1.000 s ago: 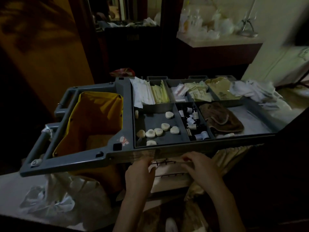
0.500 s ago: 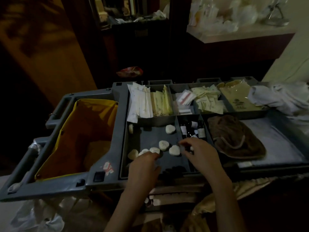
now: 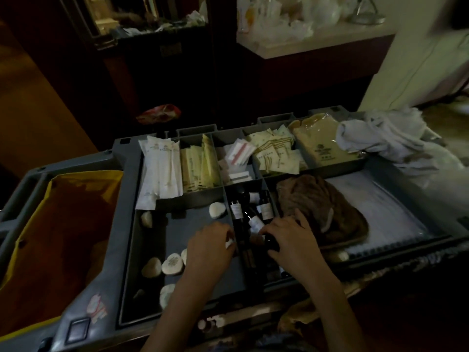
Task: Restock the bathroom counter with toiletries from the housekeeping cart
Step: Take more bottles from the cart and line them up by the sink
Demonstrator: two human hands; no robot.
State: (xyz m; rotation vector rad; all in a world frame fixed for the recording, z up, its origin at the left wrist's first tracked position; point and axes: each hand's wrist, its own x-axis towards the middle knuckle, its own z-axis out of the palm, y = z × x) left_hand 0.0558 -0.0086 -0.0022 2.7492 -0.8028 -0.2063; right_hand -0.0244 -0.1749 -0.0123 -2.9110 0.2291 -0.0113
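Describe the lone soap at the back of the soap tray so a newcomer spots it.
On the grey cart top, find the wide shallow compartment in front of the long white packets. The soap lies in its far right corner, by the divider to the dark bottles. The other soaps cluster near the front or lean on the left wall.

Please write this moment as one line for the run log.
stage: picking toiletries from cart tray | left hand: pinches round soap | right hand: grips dark bottle in next compartment
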